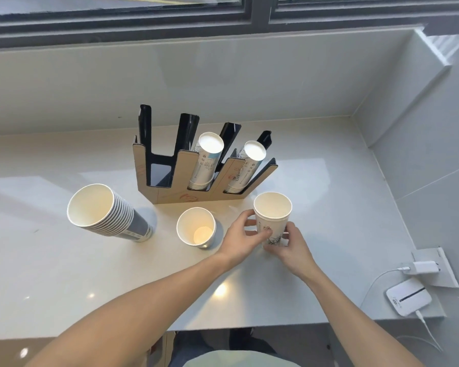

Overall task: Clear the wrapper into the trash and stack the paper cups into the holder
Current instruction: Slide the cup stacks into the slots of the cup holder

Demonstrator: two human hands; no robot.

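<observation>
Head view shows the left hand (238,233) and right hand (289,243) both pinching a small cup stack (272,221) just before the holder (196,160); squeezing could crush it or tip the nearby single cup (196,227).

Both bare forearms reach fwd; left hand (240,234) & right hand (289,245) w/ fingers curled, gripping opposite sides, thumbs up front.
</observation>
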